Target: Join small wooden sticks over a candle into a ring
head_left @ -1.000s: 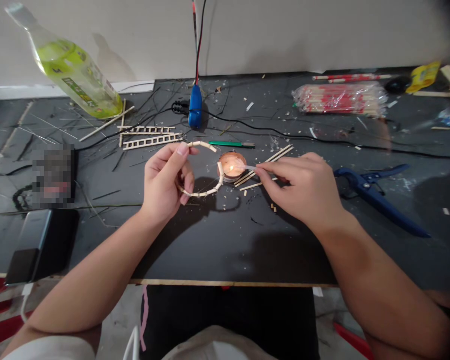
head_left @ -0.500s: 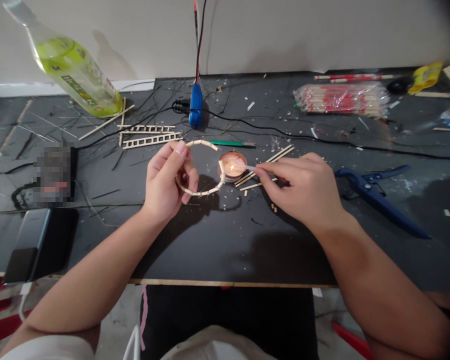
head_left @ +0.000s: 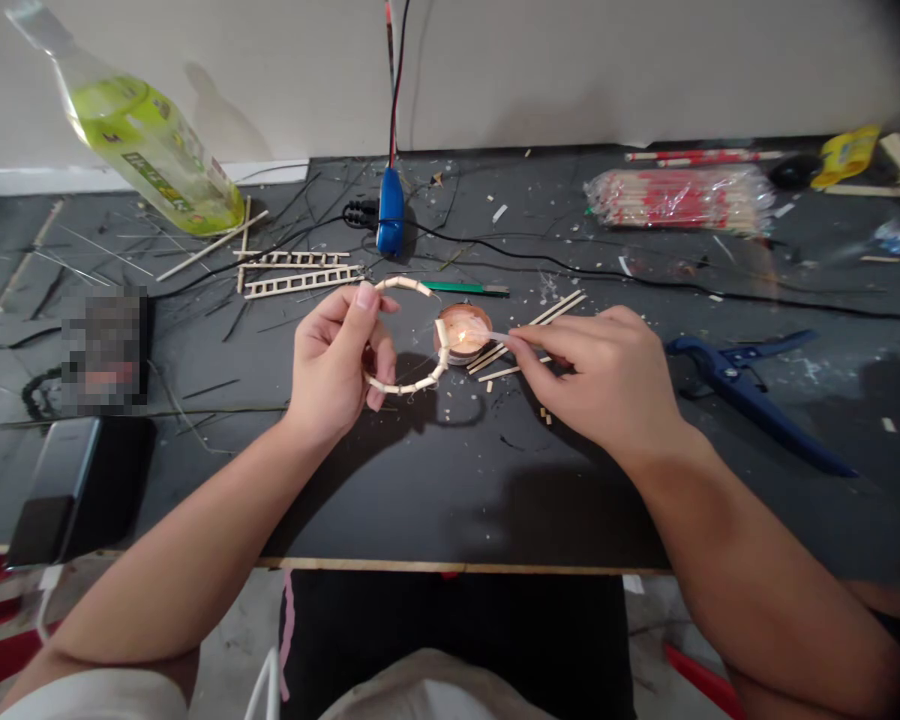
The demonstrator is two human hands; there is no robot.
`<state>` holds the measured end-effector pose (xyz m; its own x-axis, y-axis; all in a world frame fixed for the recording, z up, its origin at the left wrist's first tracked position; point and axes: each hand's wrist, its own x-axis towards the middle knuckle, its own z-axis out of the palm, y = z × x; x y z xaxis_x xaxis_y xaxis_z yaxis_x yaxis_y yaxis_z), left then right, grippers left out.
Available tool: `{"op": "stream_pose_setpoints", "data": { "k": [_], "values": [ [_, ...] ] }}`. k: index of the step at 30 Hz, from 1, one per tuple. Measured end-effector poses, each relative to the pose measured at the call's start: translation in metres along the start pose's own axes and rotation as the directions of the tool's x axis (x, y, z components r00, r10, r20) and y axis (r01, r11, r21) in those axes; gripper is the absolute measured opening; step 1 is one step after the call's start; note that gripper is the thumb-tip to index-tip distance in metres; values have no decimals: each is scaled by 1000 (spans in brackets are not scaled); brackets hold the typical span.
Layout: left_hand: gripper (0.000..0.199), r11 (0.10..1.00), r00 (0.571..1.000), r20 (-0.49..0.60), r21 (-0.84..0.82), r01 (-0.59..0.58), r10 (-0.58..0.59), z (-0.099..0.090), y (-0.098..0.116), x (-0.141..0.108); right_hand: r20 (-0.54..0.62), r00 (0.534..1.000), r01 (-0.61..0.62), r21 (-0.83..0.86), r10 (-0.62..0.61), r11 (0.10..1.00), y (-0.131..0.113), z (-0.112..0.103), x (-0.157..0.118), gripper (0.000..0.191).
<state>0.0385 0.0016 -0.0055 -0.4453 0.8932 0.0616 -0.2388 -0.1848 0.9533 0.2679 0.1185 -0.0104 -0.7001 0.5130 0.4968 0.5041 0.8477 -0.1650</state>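
Candle [head_left: 466, 325] burns in a round holder on a dark, littered desk [head_left: 420, 500], between a person's two bare hands; the left hand [head_left: 343, 350] pinches a ring [head_left: 407, 387] of short pale segments between thumb and fingers, the other fingers curled beneath; the ring is raised above the desk, its gap facing the candle, with one loose end overlapping the holder's left edge in view; the right hand [head_left: 596, 370] pinches a thin, whitish rod [head_left: 499, 337] between thumb and forefinger, its tip at the flame, though glare leaves it unclear whether the two touch. Pale sticks [head_left: 558, 308] lie just beside the candle, partly behind the right hand's fingertips; a green tool [head_left: 465, 289] lies behind the candle; two small ladders [head_left: 304, 283] sit beyond the left hand, near a bottle [head_left: 161, 160] of yellow-green liquid; a blue device [head_left: 390, 215] rests near the wall; blue cutters [head_left: 765, 400] lie at right, with a plastic-wrapped bundle [head_left: 679, 198] of red-and-pale sticks farther back.
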Motion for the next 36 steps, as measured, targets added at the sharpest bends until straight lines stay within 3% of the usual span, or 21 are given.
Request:
{"op": "stream_pose_setpoints", "data": {
  "k": [36],
  "values": [
    [27,999,1000,12,-40,29,-28,-4,-1,0,10,1000,-15,3,15,1000,0,-1,-1,19]
  ]
}}
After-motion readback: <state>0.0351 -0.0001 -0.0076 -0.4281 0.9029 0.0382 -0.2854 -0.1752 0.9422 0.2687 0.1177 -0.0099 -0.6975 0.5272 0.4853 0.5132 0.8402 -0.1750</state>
